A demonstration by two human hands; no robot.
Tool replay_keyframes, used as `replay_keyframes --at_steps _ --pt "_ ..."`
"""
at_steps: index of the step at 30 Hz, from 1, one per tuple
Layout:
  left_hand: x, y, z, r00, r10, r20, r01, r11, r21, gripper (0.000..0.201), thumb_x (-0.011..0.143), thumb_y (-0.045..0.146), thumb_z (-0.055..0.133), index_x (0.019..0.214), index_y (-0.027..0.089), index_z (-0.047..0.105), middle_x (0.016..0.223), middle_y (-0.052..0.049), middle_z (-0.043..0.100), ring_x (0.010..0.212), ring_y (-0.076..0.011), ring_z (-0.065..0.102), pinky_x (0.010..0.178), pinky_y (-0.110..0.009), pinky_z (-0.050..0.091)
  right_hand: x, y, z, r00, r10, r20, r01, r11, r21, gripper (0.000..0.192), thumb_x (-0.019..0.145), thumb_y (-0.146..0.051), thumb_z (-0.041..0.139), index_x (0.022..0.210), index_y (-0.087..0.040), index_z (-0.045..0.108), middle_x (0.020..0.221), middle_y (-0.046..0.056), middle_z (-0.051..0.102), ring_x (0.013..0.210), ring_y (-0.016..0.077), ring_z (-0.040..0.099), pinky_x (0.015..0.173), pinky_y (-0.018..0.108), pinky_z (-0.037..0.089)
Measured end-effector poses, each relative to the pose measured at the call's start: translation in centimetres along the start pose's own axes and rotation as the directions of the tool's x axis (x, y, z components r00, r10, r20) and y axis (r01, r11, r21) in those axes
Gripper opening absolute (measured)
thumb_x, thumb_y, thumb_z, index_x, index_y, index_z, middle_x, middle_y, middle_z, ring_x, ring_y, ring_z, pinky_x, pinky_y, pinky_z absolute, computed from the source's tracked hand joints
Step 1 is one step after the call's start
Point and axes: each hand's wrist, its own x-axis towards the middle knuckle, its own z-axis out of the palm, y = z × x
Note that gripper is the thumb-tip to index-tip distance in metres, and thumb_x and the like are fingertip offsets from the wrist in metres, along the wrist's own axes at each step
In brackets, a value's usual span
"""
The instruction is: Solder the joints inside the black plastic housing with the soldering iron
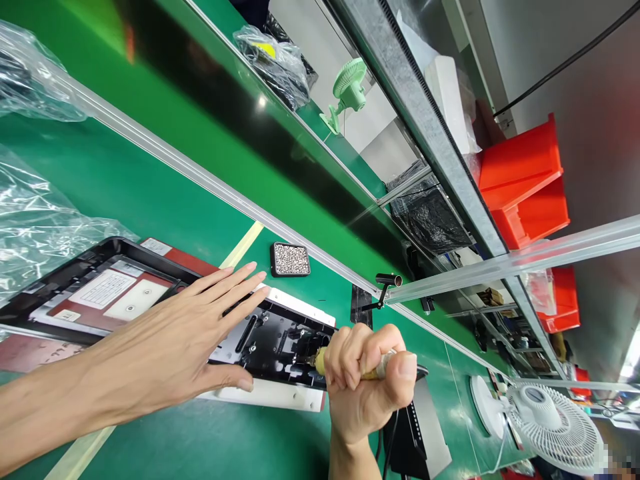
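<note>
My left hand (190,333) lies with fingers spread across a black plastic housing (267,343), holding nothing. It hides the middle of the housing. White blocks (290,396) run along both long sides of it. My right hand (363,380) is closed round a yellow-handled tool (321,361), whose narrow tip points down at the right end of the housing. The tip's exact kind and contact point are too small to make out. Above the housing sits a small black tray (273,261) filled with tiny silvery metal pieces.
A black frame (114,244) lies on a reddish board at left, near clear plastic wrap (35,207). A metal rail (210,183) crosses the green bench. Right of my right hand are a dark device (417,427) with cables and a white fan (550,427). Red bins (525,173) sit on the shelf.
</note>
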Motion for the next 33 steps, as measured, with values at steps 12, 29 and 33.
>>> replay_keyframes --at_steps 12,29,33 --pt "0.0 -0.1 0.4 1.000 0.010 0.009 -0.011 1.000 0.013 0.128 0.113 0.102 0.060 0.209 0.030 0.017 0.201 -0.015 0.059 0.188 -0.0469 0.055 0.142 -0.073 0.059 0.2 0.1 0.2 1.000 0.003 -0.008 -0.003 1.000 -0.009 0.065 0.128 -0.057 0.063 0.077 -0.024 0.038 0.054 -0.010 0.028 0.044 0.0087 0.022 0.041 0.015 0.034" --pt "-0.3 -1.3 0.9 0.999 0.053 -0.010 -0.052 0.998 0.025 0.131 0.111 0.104 0.060 0.210 0.032 0.010 0.200 -0.016 0.061 0.184 -0.0509 0.059 0.142 -0.076 0.056 -0.2 0.7 0.5 0.993 0.018 -0.119 -0.014 0.999 0.034 0.069 0.124 -0.061 0.069 0.075 -0.024 0.038 0.053 -0.011 0.028 0.044 0.0068 0.021 0.042 0.012 0.032" --pt "-0.5 -1.6 0.8 0.999 0.037 0.040 -0.036 0.999 -0.012 0.130 0.112 0.101 0.063 0.209 0.035 0.010 0.203 -0.016 0.056 0.187 -0.0526 0.055 0.144 -0.080 0.054 -0.1 0.6 0.6 0.994 0.010 -0.113 -0.006 0.999 0.038 0.067 0.124 -0.059 0.068 0.075 -0.024 0.038 0.052 -0.012 0.028 0.043 0.0072 0.021 0.041 0.013 0.032"
